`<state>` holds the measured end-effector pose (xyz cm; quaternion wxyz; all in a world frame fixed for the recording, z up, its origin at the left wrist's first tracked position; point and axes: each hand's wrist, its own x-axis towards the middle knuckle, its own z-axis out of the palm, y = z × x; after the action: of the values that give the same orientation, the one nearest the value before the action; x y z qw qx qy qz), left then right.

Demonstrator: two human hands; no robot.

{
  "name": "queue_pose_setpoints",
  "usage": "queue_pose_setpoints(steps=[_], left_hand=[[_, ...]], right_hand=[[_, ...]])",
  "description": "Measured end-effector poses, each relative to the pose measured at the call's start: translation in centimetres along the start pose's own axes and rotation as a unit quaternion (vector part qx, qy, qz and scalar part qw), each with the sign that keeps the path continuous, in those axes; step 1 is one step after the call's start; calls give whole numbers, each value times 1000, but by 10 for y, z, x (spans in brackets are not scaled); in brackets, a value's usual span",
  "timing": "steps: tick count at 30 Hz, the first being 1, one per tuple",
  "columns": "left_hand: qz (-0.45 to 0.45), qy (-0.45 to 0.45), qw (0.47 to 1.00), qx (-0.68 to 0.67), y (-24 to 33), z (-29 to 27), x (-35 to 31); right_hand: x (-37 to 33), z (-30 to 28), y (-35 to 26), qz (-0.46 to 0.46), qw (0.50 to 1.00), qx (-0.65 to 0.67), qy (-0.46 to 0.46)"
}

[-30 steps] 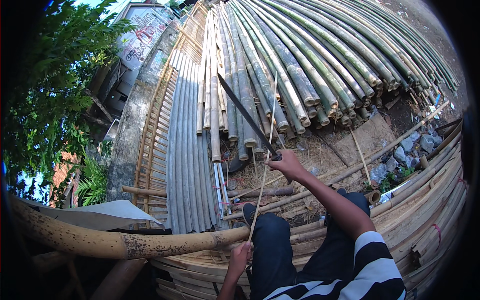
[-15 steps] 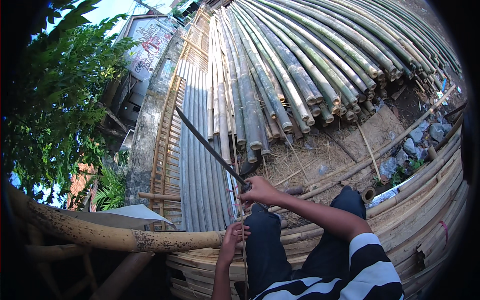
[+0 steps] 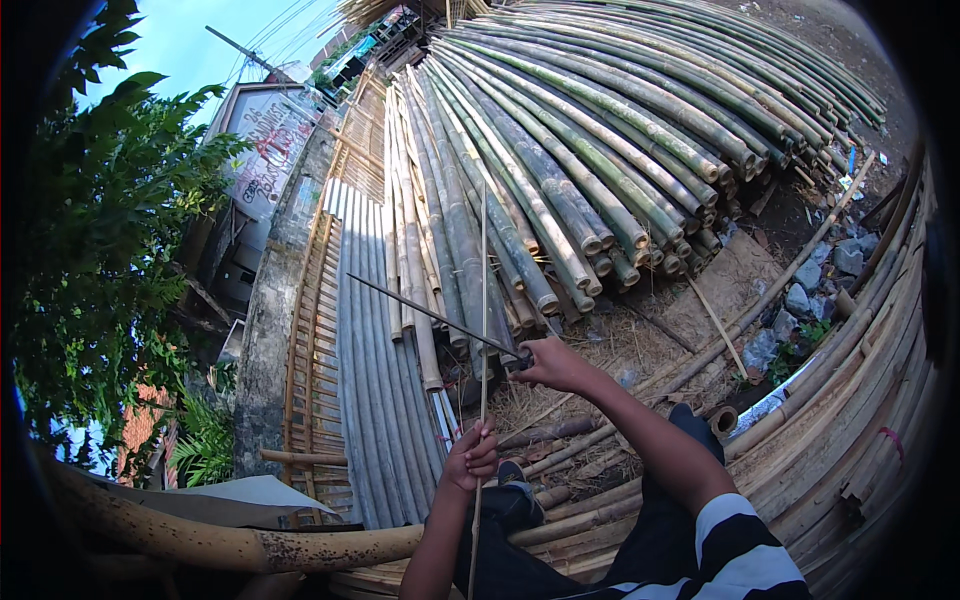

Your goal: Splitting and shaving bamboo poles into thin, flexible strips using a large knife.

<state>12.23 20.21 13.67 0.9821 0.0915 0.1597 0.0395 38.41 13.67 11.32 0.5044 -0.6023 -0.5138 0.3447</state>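
My right hand (image 3: 553, 364) is closed round the dark handle of a long machete (image 3: 430, 315). Its narrow blade reaches up and left, seen nearly edge-on. A thin bamboo strip (image 3: 484, 290) stands almost upright in front of me, running down past my lap. My left hand (image 3: 472, 457) grips this strip, with its fingers curled round it below the blade. Blade and strip cross near the machete's handle; whether they touch I cannot tell.
A big stack of bamboo poles (image 3: 600, 150) fills the far side. Split bamboo lengths (image 3: 830, 440) lie around me at the right. To the left are corrugated sheets (image 3: 375, 370), a bamboo rack (image 3: 310, 340) and a thick spotted pole (image 3: 340, 545). Rubble (image 3: 790, 310) lies at the right.
My left hand's fingers, loosely curled before, are now closed round the strip. My right hand has moved slightly right, and the blade lies flatter across the strip. The view has shifted.
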Motion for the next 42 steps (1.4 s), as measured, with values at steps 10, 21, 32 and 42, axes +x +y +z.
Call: queue_pose_setpoints(steps=[10,21,32,42], left_hand=[[39,92,993,-57,32,-40,52],[98,251,958,95,8,-58,11],[78,230,970,28,2,-59,25],[70,283,949,116,-13,-47,33]], right_hand=[[32,36,45,164,979,-114,-44],[28,90,55,8,973,-179,-146],[39,79,76,126,978,-149,-72],[41,51,139,189,966,-173,39]])
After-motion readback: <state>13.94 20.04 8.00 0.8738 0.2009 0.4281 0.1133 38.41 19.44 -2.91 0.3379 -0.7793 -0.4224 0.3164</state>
